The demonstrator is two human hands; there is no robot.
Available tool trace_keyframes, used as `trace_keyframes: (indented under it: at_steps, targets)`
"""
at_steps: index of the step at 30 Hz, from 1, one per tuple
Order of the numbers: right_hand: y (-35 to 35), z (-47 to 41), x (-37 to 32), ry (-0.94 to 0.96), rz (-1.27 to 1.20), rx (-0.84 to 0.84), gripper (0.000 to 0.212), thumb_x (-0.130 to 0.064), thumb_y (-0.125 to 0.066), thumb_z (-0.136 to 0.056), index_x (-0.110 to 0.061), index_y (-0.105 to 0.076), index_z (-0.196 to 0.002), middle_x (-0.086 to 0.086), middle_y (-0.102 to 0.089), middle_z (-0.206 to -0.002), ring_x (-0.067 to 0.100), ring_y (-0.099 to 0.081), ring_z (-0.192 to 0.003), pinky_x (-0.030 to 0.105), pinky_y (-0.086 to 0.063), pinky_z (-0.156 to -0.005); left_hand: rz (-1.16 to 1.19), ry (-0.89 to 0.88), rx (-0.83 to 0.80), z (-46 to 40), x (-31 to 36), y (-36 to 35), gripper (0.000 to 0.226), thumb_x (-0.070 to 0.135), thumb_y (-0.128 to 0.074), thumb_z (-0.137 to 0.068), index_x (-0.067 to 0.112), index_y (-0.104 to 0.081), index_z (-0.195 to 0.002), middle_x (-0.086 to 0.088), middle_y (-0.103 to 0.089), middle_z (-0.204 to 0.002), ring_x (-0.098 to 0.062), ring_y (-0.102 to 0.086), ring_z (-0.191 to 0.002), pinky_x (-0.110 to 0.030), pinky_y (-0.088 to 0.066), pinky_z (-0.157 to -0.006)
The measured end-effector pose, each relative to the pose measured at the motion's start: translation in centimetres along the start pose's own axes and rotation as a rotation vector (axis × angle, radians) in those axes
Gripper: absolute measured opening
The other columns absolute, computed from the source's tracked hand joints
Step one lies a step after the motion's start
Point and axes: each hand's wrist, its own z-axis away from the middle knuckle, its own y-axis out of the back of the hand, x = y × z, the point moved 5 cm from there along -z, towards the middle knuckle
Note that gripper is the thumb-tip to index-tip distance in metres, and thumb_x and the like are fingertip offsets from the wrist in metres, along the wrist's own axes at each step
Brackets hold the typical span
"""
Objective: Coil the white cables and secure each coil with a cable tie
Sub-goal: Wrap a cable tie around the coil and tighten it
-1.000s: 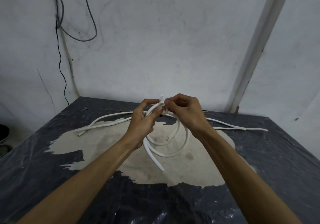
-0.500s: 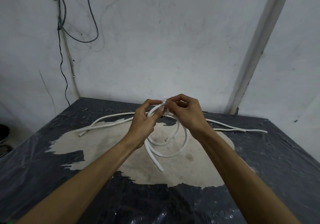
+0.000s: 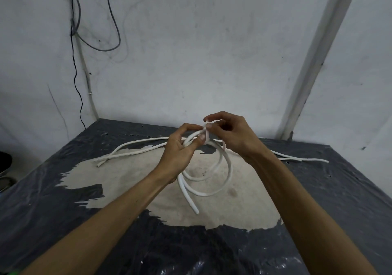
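Observation:
A white cable coil [image 3: 214, 181] hangs in loops above the middle of the table, one free end pointing down toward me. My left hand [image 3: 180, 153] grips the top of the coil, thumb and fingers curled round the bundled strands. My right hand [image 3: 231, 134] pinches a small white cable tie [image 3: 206, 129] at the top of the coil, just above my left thumb. Other loose white cables [image 3: 135, 149] lie on the table behind the hands, running left, and more white cable ends [image 3: 301, 158] run right.
The table [image 3: 63, 211] is covered in dark plastic sheeting, torn away in the middle over a pale surface. A white wall stands close behind it, with dark wires [image 3: 76, 66] hanging at the left and a white pipe [image 3: 311, 62] at the right.
My right hand has lifted slightly and its fingers have shifted on the tie at the top of the coil. My left hand and the coil stay nearly still.

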Motion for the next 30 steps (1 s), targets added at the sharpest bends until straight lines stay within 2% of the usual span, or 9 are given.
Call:
trace_keyframes:
  at_steps: [2, 4, 6, 8, 11, 15, 20, 25, 30]
  targets:
    - [0.5, -0.1, -0.2, 0.037, 0.043, -0.008, 0.015, -0.014, -0.076, -0.092, -0.01, -0.076, -0.106, -0.005, -0.07, -0.076, 0.0, -0.065, -0.068, 0.013, -0.048, -0.059, 0.012, 0.005, -0.009, 0.0, 0.0, 0.1, 0.017, 0.023, -0.069, -0.092, 0.02, -0.068, -0.109, 0.009, -0.063, -0.069, 0.002, -0.048, -0.044, -0.007, -0.034, -0.044]
    - [1.1, -0.2, -0.4, 0.057, 0.059, -0.002, 0.016, -0.016, -0.082, -0.086, -0.011, -0.079, -0.101, -0.006, -0.078, -0.09, 0.003, -0.073, -0.081, 0.015, -0.055, -0.07, 0.032, 0.036, -0.021, -0.1, -0.3, 0.1, 0.014, 0.027, -0.07, -0.091, 0.026, -0.069, -0.106, 0.0, -0.059, -0.067, -0.006, -0.038, -0.044, -0.017, -0.031, -0.041]
    - [1.5, -0.4, -0.7, 0.084, 0.134, 0.016, 0.015, -0.018, -0.086, -0.082, -0.014, -0.081, -0.096, -0.006, -0.08, -0.091, 0.006, -0.076, -0.086, 0.019, -0.059, -0.079, 0.056, 0.092, -0.026, -0.2, -0.7, 0.0, 0.012, 0.03, -0.071, -0.091, 0.032, -0.07, -0.102, -0.012, -0.047, -0.067, -0.012, -0.03, -0.046, -0.022, -0.026, -0.04]
    - [1.5, -0.5, -1.1, 0.137, 0.264, 0.033, 0.012, -0.019, -0.087, -0.081, -0.016, -0.082, -0.092, -0.006, -0.08, -0.085, 0.004, -0.076, -0.081, 0.02, -0.059, -0.078, 0.085, 0.141, -0.024, -0.3, -1.0, 0.0, 0.011, 0.03, -0.072, -0.09, 0.033, -0.07, -0.101, -0.013, -0.042, -0.069, -0.012, -0.028, -0.046, -0.022, -0.024, -0.041]
    - [1.2, -0.5, -1.4, 0.205, 0.342, 0.006, 0.008, -0.015, -0.086, -0.082, -0.012, -0.08, -0.087, -0.004, -0.079, -0.084, 0.006, -0.076, -0.075, 0.023, -0.061, -0.074, 0.088, 0.176, -0.016, -0.5, -1.2, 0.1, 0.011, 0.031, -0.072, -0.09, 0.033, -0.071, -0.1, -0.01, -0.046, -0.067, -0.01, -0.029, -0.045, -0.021, -0.024, -0.041]
    - [0.7, -0.5, -1.5, 0.304, 0.437, -0.051, 0.011, -0.016, -0.084, -0.084, -0.01, -0.076, -0.081, -0.008, -0.079, -0.087, 0.003, -0.074, -0.08, 0.022, -0.059, -0.075, 0.081, 0.185, -0.001, -0.7, -1.3, 0.5, 0.01, 0.028, -0.073, -0.09, 0.03, -0.072, -0.1, -0.007, -0.052, -0.068, -0.011, -0.03, -0.047, -0.022, -0.023, -0.043]
    - [0.7, -0.3, -1.4, 0.278, 0.362, -0.146, 0.006, -0.014, -0.078, -0.091, -0.009, -0.074, -0.09, -0.001, -0.079, -0.087, 0.01, -0.076, -0.081, 0.025, -0.061, -0.077, 0.082, 0.2, -0.019, -0.6, -1.4, 0.7, 0.012, 0.031, -0.074, -0.088, 0.028, -0.072, -0.099, -0.01, -0.052, -0.07, -0.01, -0.027, -0.044, -0.02, -0.022, -0.043]
    - [0.6, 0.0, -0.9, 0.163, 0.088, -0.146, 0.011, -0.005, -0.06, -0.102, 0.004, -0.056, -0.098, 0.016, -0.078, -0.091, 0.027, -0.078, -0.083, 0.033, -0.063, -0.076, 0.086, 0.201, -0.041, -0.8, -1.3, 0.9, 0.015, 0.032, -0.072, -0.09, 0.022, -0.071, -0.101, -0.007, -0.042, -0.065, -0.012, -0.023, -0.046, -0.022, -0.018, -0.044]
    - [0.4, 0.4, -0.9, 0.18, 0.108, -0.087, 0.012, -0.008, -0.055, -0.105, 0.002, -0.048, -0.102, 0.012, -0.078, -0.084, 0.026, -0.078, -0.075, 0.033, -0.063, -0.069, 0.079, 0.202, -0.096, -0.4, -1.4, 0.7, 0.011, 0.033, -0.069, -0.092, 0.023, -0.073, -0.092, 0.001, -0.047, -0.058, -0.01, -0.023, -0.045, -0.022, -0.018, -0.044]
